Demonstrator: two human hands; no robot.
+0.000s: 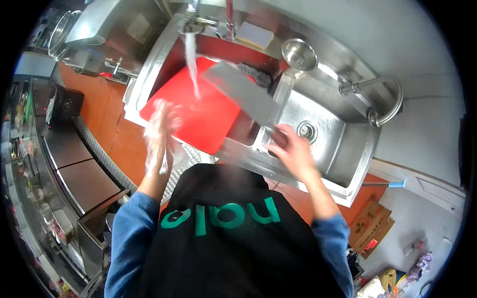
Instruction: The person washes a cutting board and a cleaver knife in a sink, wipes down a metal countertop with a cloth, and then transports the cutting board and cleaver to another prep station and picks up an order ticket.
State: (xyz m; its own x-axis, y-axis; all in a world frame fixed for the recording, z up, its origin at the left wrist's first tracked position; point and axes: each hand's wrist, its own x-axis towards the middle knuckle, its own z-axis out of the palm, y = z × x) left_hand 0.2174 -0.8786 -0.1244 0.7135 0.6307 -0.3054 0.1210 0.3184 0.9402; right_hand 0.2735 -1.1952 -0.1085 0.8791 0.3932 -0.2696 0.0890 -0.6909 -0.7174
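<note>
My right hand [294, 151] is closed around the handle of a wide-bladed cleaver [246, 93], whose blade reaches up and left over the left sink basin. A red cutting board [206, 111] lies slanted across that basin, under water [191, 57] running from the faucet [193, 24]. Beside the board's left edge is my left hand [161, 129], in a clear plastic glove and smeared by motion; its fingers cannot be made out. A dark scouring pad [256, 74] sits behind the blade.
To the right is a second basin [318, 119] with a drain and a curved spout [395, 102]. A metal bowl [299, 54] and a pale sponge [254, 35] rest on the back ledge. A cardboard box [370, 226] stands on the floor at right.
</note>
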